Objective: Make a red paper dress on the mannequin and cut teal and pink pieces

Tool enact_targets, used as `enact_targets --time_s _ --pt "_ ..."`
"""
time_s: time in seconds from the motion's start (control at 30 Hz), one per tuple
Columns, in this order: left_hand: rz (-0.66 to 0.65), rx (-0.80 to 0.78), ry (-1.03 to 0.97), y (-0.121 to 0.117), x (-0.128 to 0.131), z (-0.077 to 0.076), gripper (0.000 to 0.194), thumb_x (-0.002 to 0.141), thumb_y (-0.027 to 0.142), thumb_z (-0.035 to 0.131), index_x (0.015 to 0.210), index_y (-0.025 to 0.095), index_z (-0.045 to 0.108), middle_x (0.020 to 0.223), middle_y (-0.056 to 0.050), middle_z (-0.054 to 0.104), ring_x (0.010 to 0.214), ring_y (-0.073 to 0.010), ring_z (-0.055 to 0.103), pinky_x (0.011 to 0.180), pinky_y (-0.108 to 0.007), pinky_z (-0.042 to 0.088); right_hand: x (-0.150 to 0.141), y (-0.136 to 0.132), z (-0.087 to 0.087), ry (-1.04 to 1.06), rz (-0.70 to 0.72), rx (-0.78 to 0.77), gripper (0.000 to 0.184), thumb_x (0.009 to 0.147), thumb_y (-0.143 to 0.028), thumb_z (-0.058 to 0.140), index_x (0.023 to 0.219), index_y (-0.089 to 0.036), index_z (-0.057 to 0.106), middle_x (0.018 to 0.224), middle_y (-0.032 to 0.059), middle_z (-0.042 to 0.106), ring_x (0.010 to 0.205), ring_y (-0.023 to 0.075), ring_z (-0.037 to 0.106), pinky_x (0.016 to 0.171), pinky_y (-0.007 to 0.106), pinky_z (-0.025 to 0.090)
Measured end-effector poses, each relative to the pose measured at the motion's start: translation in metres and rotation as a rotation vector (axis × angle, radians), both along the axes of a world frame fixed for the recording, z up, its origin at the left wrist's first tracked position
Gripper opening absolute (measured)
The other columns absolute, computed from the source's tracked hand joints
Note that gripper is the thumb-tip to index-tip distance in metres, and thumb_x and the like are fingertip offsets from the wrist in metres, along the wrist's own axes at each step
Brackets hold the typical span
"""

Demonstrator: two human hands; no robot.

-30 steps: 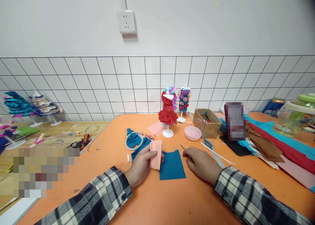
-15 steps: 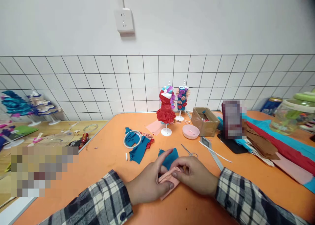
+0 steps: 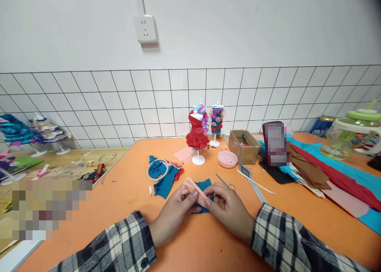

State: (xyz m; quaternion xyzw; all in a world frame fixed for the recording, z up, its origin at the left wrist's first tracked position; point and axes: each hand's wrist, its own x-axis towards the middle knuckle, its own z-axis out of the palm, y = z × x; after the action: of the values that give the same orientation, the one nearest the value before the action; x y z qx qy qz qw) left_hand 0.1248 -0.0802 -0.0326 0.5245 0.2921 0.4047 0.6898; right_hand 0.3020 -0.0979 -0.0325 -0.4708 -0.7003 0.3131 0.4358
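Note:
Between both hands, low over the orange table, is a folded strip of peach crepe paper (image 3: 197, 189). My left hand (image 3: 175, 210) pinches its left part, with the thumb on top. The fingers of my right hand (image 3: 230, 208) are closed on its right end. Under the strip lies a teal piece of crepe paper (image 3: 205, 184), partly hidden by the hands. A pair of scissors (image 3: 225, 181) rests just beyond my right hand. To the left, a white ring (image 3: 157, 170) sits on more teal crepe paper (image 3: 165, 186) with red scraps.
Small dress forms in a red dress (image 3: 197, 131) and a teal flowered dress (image 3: 217, 121) stand at the back. Near them are a pink bowl (image 3: 227, 159) and a cardboard box (image 3: 244, 147). Rightward are a phone (image 3: 275, 145), coloured paper sheets (image 3: 336, 176) and a clear jug (image 3: 345, 135).
The peach strip has been turned and raised, its upper left end now showing above my left hand. My left thumb has come down onto it. The view has shifted slightly.

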Motion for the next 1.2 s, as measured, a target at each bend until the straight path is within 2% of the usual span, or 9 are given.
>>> enact_targets --time_s 0.13,0.23,0.33,0.43,0.6,0.73,0.87,0.97,1.2 --pt "-0.016 0.123 -0.016 0.003 -0.002 0.005 0.02 0.083 0.033 0.072 0.081 0.015 0.063 0.079 -0.005 0.067 0.079 -0.019 0.063 0.082 -0.033 0.049 0.005 0.005 0.0 -0.011 -0.001 -0.001 0.02 0.086 -0.03 0.057 0.077 -0.018 0.071 0.072 0.0023 0.063 0.067 0.0136 0.054 0.06 0.024 0.039" --pt "-0.057 -0.046 -0.194 -0.002 -0.001 0.009 0.018 0.084 0.03 0.071 0.093 0.017 0.061 0.087 -0.005 0.067 0.086 -0.0212 0.064 0.084 -0.038 0.049 0.004 0.005 0.001 -0.002 0.001 0.044 0.022 0.087 -0.032 0.058 0.076 -0.019 0.072 0.07 0.0023 0.062 0.068 0.014 0.054 0.064 0.025 0.04" --pt "-0.011 -0.202 -0.322 -0.007 0.0 0.008 0.033 0.082 0.031 0.073 0.109 0.023 0.056 0.094 -0.003 0.066 0.088 -0.0196 0.064 0.081 -0.037 0.051 -0.001 0.0 0.002 0.015 0.026 0.071 0.022 0.088 -0.033 0.057 0.079 -0.019 0.072 0.074 0.0025 0.063 0.068 0.0136 0.054 0.065 0.025 0.041" --pt "-0.006 -0.264 -0.325 -0.005 0.0 0.004 0.035 0.08 0.024 0.076 0.108 0.021 0.056 0.095 -0.003 0.066 0.085 -0.0171 0.065 0.08 -0.032 0.05 -0.003 -0.005 0.003 0.12 0.034 0.027 0.026 0.091 -0.038 0.053 0.082 -0.019 0.067 0.073 0.0016 0.061 0.066 0.0128 0.054 0.063 0.024 0.042" --pt "-0.088 -0.337 -0.291 0.002 -0.003 0.003 0.033 0.084 0.015 0.068 0.114 0.017 0.056 0.109 -0.01 0.066 0.094 -0.0212 0.067 0.087 -0.035 0.049 0.003 -0.006 0.011 0.457 -0.008 -0.077 0.035 0.09 -0.053 0.053 0.083 -0.019 0.057 0.06 -0.0045 0.049 0.053 0.0091 0.045 0.05 0.02 0.038" --pt "-0.225 -0.414 -0.345 0.0 -0.005 0.006 0.036 0.087 0.026 0.065 0.121 0.018 0.055 0.113 -0.012 0.065 0.1 -0.0246 0.065 0.091 -0.04 0.048 0.005 -0.009 0.018 0.517 0.058 -0.114 0.037 0.087 -0.056 0.057 0.081 -0.019 0.056 0.058 -0.0062 0.045 0.048 0.0071 0.041 0.047 0.019 0.036" --pt "-0.343 -0.308 -0.338 -0.004 -0.002 0.008 0.048 0.082 0.039 0.073 0.121 0.018 0.057 0.109 -0.012 0.067 0.098 -0.024 0.065 0.089 -0.036 0.048 0.004 -0.012 0.018 0.483 0.178 -0.172 0.037 0.086 -0.056 0.059 0.081 -0.019 0.057 0.061 -0.0046 0.048 0.052 0.0081 0.046 0.05 0.019 0.04" --pt "-0.322 -0.234 -0.273 -0.004 0.0 0.008 0.046 0.077 0.032 0.078 0.116 0.015 0.06 0.102 -0.012 0.07 0.096 -0.0236 0.066 0.087 -0.032 0.048 0.005 -0.007 0.015 0.556 0.167 -0.238 0.039 0.085 -0.059 0.059 0.081 -0.02 0.055 0.061 -0.004 0.051 0.054 0.0096 0.049 0.052 0.021 0.042" --pt "-0.174 -0.306 -0.291 0.004 -0.006 0.004 0.05 0.075 0.007 0.07 0.122 0.021 0.059 0.127 -0.012 0.063 0.117 -0.0281 0.06 0.097 -0.041 0.047 0.023 0.012 0.015 0.688 -0.055 -0.179 0.04 0.08 -0.059 0.064 0.081 -0.021 0.051 0.062 -0.0041 0.048 0.054 0.0105 0.045 0.051 0.022 0.04"
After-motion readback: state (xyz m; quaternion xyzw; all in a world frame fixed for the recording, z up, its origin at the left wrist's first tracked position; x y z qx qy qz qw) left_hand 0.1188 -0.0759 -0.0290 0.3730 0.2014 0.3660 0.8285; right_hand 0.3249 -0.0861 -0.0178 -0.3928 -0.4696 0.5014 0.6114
